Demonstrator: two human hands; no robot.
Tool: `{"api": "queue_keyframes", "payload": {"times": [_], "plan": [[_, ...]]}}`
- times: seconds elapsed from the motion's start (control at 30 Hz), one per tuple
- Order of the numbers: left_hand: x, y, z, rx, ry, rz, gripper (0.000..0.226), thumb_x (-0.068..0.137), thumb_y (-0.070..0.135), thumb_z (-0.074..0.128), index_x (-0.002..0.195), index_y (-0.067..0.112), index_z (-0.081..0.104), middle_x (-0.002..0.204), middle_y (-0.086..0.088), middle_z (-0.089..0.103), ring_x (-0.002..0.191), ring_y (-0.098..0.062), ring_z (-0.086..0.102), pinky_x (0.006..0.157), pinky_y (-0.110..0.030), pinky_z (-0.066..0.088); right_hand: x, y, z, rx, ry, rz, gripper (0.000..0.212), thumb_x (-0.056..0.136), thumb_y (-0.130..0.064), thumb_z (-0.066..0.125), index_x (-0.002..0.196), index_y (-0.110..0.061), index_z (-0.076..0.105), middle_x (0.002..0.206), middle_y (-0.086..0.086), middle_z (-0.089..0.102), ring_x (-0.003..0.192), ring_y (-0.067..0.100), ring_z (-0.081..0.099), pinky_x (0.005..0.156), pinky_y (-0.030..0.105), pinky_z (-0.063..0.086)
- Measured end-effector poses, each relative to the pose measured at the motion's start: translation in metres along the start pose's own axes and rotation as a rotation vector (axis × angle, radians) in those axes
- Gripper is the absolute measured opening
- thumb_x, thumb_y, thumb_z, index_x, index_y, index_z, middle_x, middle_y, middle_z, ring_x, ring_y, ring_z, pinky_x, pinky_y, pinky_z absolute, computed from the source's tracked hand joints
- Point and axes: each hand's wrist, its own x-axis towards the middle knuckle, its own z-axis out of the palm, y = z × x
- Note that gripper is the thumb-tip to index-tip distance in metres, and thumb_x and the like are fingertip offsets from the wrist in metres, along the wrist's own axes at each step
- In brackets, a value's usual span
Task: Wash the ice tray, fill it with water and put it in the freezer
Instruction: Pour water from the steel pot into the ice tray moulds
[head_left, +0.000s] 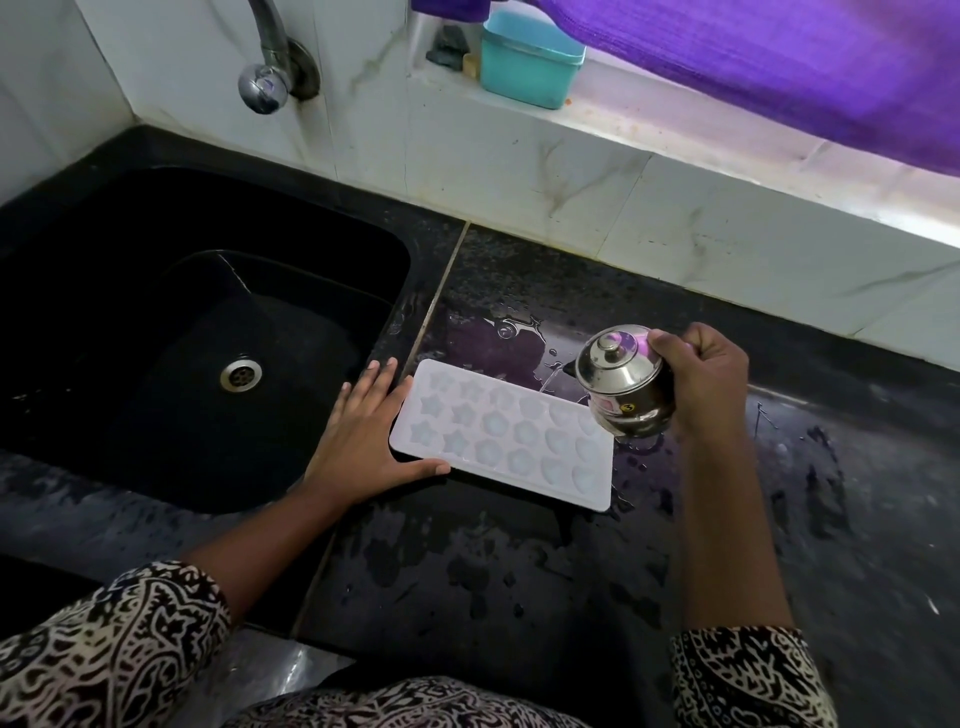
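The ice tray (498, 434) is frosted, translucent white plastic with a matt face, while the small lidded pot (621, 387) is polished steel (mirror-bright, catching purple reflections). The black stone countertop (519, 571) gleams wet and speckled; the sink (337, 270) looks dull black, the tap (265, 83) chromed.

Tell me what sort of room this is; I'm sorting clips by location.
Probably a home kitchen: black sink under a wall tap, wet stone counter, steel pot and ice tray.

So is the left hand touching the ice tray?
Touching. Head view: left hand lies against the ice tray, thumb along its near edge.
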Motion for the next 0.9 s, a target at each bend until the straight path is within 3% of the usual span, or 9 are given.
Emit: {"api": "queue_keyframes", "payload": {"times": [0.6, 0.9], "plan": [[0.0003, -0.0011, 0.0007, -0.004, 0.010, 0.016, 0.132, 0.051, 0.103, 0.027, 0.156, 0.023, 0.013, 0.165, 0.003, -0.003, 0.148, -0.009, -0.014, 0.118, -0.034, -0.012, 0.0026, 0.0084, -0.0028, 0.062, 0.012, 0.066, 0.030, 0.081, -0.010, 0.064, 0.060, -0.018, 0.043, 0.060, 0.000, 0.044, 0.062, 0.018, 0.044, 0.060, 0.032, 0.045], [0.0003, -0.0017, 0.0007, -0.021, 0.019, 0.021, 0.132, 0.051, 0.103, 0.026, 0.156, 0.023, 0.013, 0.165, 0.002, -0.002, 0.148, -0.009, -0.014, 0.119, -0.035, -0.011, -0.0016, 0.0071, 0.0023, 0.024, 0.007, 0.041, 0.029, 0.082, -0.010, 0.063, 0.062, -0.016, 0.042, 0.059, 0.001, 0.043, 0.054, 0.009, 0.041, 0.049, 0.020, 0.041]]}}
